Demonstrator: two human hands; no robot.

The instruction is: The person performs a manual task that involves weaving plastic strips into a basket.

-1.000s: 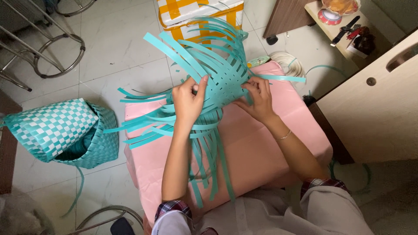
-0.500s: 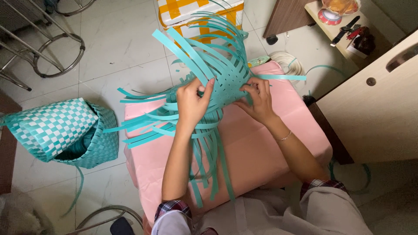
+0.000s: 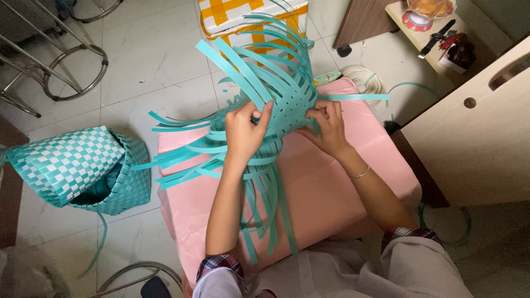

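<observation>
**Two hands work a half-woven teal basket over a pink bench**

We look down on a half-woven teal basket (image 3: 287, 105) lying on its side on the far part of the pink bench (image 3: 331, 187). Its long axis runs from the near left to the far right, and loose strips fan out at both ends. Our left hand (image 3: 245, 129) sits on the basket's near-left flank, fingers curled together and pinching a strip at the woven band. Our right hand (image 3: 328, 127) presses the basket's right side, fingers bunched on the weave; whether it grips a single strip there we cannot tell, as the fingertips are tucked under. The basket lies just beyond both hands. The left hand is nearer its middle and the right is at its edge.

Against the frame half a second earlier, the left thumb has shifted slightly along the strips and the upper fan has tipped a little further right. The right hand has held its place.

Left of the basket, on the tiled floor (image 3: 143, 66), stands a finished checked basket (image 3: 77, 168). Beyond the half-woven one is a yellow-and-white box (image 3: 232, 16).
</observation>
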